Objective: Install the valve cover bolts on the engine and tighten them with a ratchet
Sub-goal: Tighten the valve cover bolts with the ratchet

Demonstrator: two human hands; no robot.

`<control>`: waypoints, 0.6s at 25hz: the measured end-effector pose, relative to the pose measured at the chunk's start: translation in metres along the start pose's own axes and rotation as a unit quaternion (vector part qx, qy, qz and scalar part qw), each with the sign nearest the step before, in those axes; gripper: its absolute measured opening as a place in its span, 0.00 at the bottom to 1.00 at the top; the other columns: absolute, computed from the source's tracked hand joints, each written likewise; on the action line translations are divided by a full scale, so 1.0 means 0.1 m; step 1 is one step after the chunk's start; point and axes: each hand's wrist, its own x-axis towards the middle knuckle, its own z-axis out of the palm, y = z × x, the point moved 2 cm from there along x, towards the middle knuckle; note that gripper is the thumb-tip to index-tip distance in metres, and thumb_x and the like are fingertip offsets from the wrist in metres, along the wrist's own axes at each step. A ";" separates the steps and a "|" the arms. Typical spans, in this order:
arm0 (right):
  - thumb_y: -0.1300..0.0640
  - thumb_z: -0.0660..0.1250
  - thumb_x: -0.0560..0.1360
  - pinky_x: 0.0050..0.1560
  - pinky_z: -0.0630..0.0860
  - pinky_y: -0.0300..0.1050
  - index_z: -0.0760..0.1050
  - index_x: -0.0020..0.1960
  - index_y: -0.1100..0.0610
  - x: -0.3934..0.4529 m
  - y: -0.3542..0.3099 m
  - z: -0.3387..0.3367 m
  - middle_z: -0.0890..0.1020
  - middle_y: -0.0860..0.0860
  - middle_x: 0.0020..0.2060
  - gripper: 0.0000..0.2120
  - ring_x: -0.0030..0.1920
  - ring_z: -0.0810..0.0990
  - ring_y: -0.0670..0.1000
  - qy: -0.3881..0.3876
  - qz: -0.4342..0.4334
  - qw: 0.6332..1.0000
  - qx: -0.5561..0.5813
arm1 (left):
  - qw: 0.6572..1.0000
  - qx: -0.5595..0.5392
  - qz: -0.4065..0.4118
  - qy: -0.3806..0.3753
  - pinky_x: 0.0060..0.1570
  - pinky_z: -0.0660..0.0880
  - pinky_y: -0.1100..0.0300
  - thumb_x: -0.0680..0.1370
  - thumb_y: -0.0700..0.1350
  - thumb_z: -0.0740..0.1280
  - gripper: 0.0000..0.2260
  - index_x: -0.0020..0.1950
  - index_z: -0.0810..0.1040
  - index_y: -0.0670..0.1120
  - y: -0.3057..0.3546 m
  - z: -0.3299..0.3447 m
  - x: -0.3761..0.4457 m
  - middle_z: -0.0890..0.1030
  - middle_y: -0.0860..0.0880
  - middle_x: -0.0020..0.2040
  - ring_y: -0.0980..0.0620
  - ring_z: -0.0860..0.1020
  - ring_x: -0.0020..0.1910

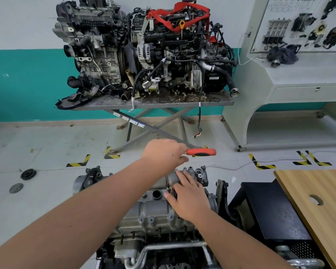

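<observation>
The grey valve cover [153, 209] tops the engine right below me, with a round open hole [156, 194] and seated bolts [171, 217] along its near edge. My left hand [164, 154] grips a ratchet above the cover's far end. Its red and black handle [201, 152] sticks out to the right. A thin metal extension [167, 182] drops from that hand to the cover. My right hand [188, 199] rests flat on the cover, fingers straight, just beside the foot of the extension. The socket and the bolt under it are hidden.
Two bare engines [144, 49] stand on a grey scissor table [211, 103] ahead. A wooden board [318, 191] lies over a black cabinet [270, 210] at my right. A parts display bench [299, 74] fills the far right. Two round discs [28, 174] lie on the floor at left.
</observation>
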 end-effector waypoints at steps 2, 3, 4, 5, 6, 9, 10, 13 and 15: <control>0.30 0.46 0.77 0.75 0.52 0.59 0.77 0.58 0.49 0.01 0.01 0.00 0.47 0.46 0.81 0.31 0.80 0.41 0.49 -0.007 0.005 1.000 -0.005 | 0.988 -0.014 0.049 0.149 0.34 0.62 0.58 0.80 0.52 0.66 0.14 0.37 0.69 0.49 -0.06 0.11 -0.10 0.69 0.52 0.33 0.47 0.74 0.35; 0.29 0.46 0.77 0.75 0.53 0.59 0.77 0.59 0.49 0.01 0.01 0.00 0.47 0.46 0.81 0.31 0.80 0.41 0.49 -0.007 0.006 1.000 -0.008 | 0.969 -0.027 0.068 0.236 0.33 0.64 0.57 0.77 0.50 0.70 0.15 0.33 0.71 0.47 -0.09 0.16 -0.15 0.71 0.51 0.32 0.46 0.74 0.34; 0.29 0.46 0.76 0.75 0.53 0.59 0.77 0.59 0.49 0.02 0.00 0.00 0.47 0.46 0.81 0.32 0.80 0.41 0.49 -0.006 0.007 1.000 -0.012 | 0.947 -0.041 0.073 0.310 0.31 0.67 0.56 0.76 0.51 0.71 0.17 0.31 0.73 0.46 -0.10 0.21 -0.19 0.73 0.51 0.31 0.46 0.74 0.33; 0.28 0.45 0.76 0.74 0.53 0.59 0.77 0.60 0.49 0.02 -0.01 -0.01 0.49 0.47 0.81 0.34 0.80 0.43 0.50 -0.001 0.008 1.000 -0.018 | 0.930 -0.056 0.066 0.358 0.31 0.68 0.55 0.77 0.53 0.69 0.19 0.29 0.73 0.45 -0.11 0.26 -0.22 0.75 0.50 0.32 0.46 0.74 0.34; 0.28 0.44 0.75 0.74 0.54 0.59 0.77 0.60 0.49 0.01 -0.01 -0.01 0.52 0.48 0.81 0.35 0.80 0.46 0.51 0.007 0.008 1.000 -0.022 | 0.920 -0.081 0.051 0.379 0.32 0.69 0.54 0.78 0.55 0.66 0.21 0.29 0.74 0.44 -0.10 0.31 -0.25 0.76 0.49 0.34 0.46 0.74 0.36; 0.27 0.44 0.74 0.71 0.60 0.59 0.75 0.62 0.50 -0.01 -0.02 -0.02 0.65 0.49 0.75 0.36 0.78 0.57 0.54 0.038 0.011 0.999 -0.011 | 0.893 -0.286 -0.022 0.346 0.42 0.72 0.54 0.77 0.59 0.64 0.23 0.33 0.74 0.41 -0.03 0.43 -0.30 0.77 0.49 0.45 0.46 0.75 0.45; 0.27 0.44 0.74 0.72 0.58 0.59 0.74 0.65 0.50 -0.01 -0.02 -0.02 0.61 0.48 0.78 0.37 0.79 0.54 0.53 0.037 0.010 0.999 -0.004 | 0.870 -0.373 -0.046 0.319 0.46 0.72 0.56 0.78 0.58 0.62 0.21 0.36 0.75 0.42 0.00 0.47 -0.33 0.76 0.50 0.50 0.49 0.76 0.50; 0.27 0.44 0.75 0.75 0.53 0.59 0.76 0.65 0.50 0.00 -0.01 -0.01 0.48 0.46 0.81 0.37 0.80 0.43 0.49 0.013 0.005 1.000 -0.007 | 0.766 -0.556 -0.116 0.301 0.54 0.74 0.64 0.82 0.53 0.55 0.18 0.47 0.80 0.44 0.06 0.56 -0.35 0.78 0.52 0.58 0.56 0.77 0.57; 0.28 0.46 0.76 0.75 0.52 0.58 0.76 0.64 0.50 0.00 0.00 -0.01 0.47 0.46 0.81 0.34 0.80 0.42 0.48 0.004 0.004 1.000 -0.005 | 0.600 -0.733 -0.227 0.227 0.51 0.76 0.60 0.83 0.54 0.55 0.17 0.51 0.81 0.49 0.09 0.53 -0.29 0.83 0.49 0.55 0.54 0.82 0.51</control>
